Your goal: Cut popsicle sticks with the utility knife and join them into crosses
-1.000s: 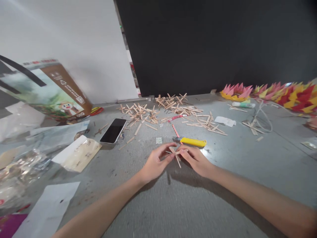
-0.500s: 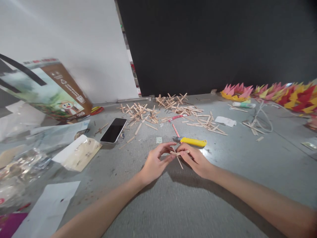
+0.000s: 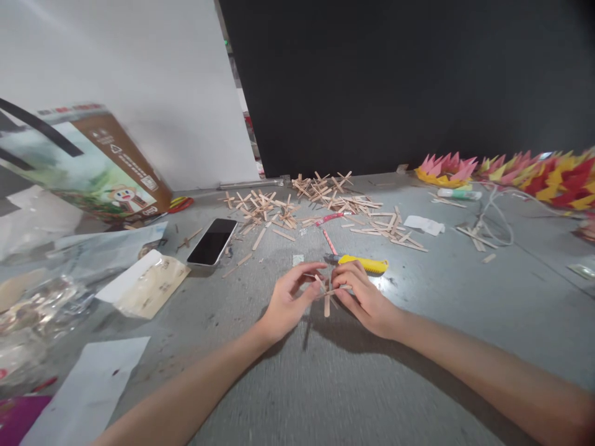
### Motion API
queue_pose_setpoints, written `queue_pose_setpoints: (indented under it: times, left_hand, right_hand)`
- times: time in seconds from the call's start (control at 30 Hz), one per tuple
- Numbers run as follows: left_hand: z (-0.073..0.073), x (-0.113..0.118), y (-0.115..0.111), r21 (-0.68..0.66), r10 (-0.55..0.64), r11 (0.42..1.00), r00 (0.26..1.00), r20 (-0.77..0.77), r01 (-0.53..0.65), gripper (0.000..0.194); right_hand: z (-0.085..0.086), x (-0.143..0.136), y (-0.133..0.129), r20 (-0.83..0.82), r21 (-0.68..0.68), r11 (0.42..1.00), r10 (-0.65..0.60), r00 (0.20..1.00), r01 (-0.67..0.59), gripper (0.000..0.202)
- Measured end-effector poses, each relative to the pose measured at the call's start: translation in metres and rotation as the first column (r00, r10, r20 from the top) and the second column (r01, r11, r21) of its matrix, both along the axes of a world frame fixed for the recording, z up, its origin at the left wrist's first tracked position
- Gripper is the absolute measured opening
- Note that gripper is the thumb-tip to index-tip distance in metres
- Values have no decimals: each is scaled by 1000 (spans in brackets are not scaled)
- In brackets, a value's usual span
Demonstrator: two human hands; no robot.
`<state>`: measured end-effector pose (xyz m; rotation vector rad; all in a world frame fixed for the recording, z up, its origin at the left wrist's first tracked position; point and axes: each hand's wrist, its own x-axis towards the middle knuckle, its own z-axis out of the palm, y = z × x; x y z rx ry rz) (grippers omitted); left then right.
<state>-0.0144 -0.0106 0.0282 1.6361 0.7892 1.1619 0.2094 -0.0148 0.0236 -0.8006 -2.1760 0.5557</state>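
Observation:
Between my two hands is a small star of crossed wooden sticks (image 3: 327, 303), raised a little above the grey table. My left hand (image 3: 290, 303) pinches its left side between thumb and fingers. From the right, my right hand (image 3: 365, 303) grips another of its stick ends. Fingertips hide parts of the sticks, so how they join in the middle cannot be made out. Just beyond my right hand lies a yellow utility knife (image 3: 365, 264). A red-and-white striped stick (image 3: 330, 241) lies by its tip.
Piles of wooden sticks, many crossed (image 3: 264, 210), spread along the back. A phone (image 3: 213, 241), packets (image 3: 151, 285) and white paper (image 3: 88, 390) lie left, below a printed bag (image 3: 111, 167). Folded-paper ornaments (image 3: 446, 170), a glue stick (image 3: 458, 194) and a white cord (image 3: 497, 217) are at right.
The crossed sticks have turned in my fingers, and one stick now points down toward me. Both hands have shifted their grip slightly.

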Motion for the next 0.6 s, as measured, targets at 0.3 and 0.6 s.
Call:
queue_pose_setpoints:
  times: [0.3,0.6]
  left_hand:
    - [-4,6,1,124,113,986,993,-43,-107,10]
    - [-3,6,-2,50,147,988,988,-37,-145,13]
  right_hand:
    - [-1,-2,2,-7,3,1000,-12,1000,12,12]
    - [-2,-2,1,-8,9,1000,6,1000,-6,13]
